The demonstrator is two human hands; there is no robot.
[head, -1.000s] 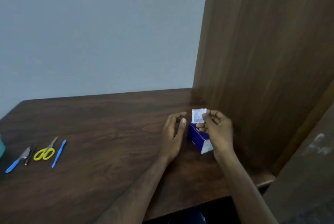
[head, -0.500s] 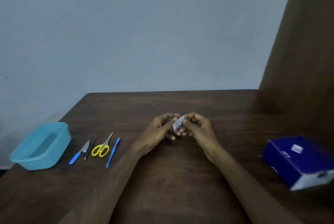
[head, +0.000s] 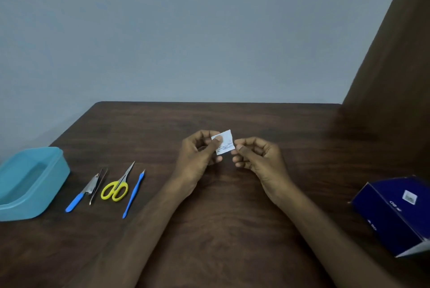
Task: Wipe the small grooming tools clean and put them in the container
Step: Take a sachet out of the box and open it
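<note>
head view: both hands mid-table, left hand [head: 197, 155] and right hand [head: 258, 155] each pinching an edge of a small white packet [head: 224, 142], seemingly unopened. nothing's wiped yet: clippers [head: 83, 191], tweezers [head: 99, 185], scissors [head: 117, 187] and blue stick [head: 133, 194] lie left, beside the teal container [head: 30, 183]. dark wood table [head: 232, 229], blue box [head: 395, 213] near right, grey wall.
</note>
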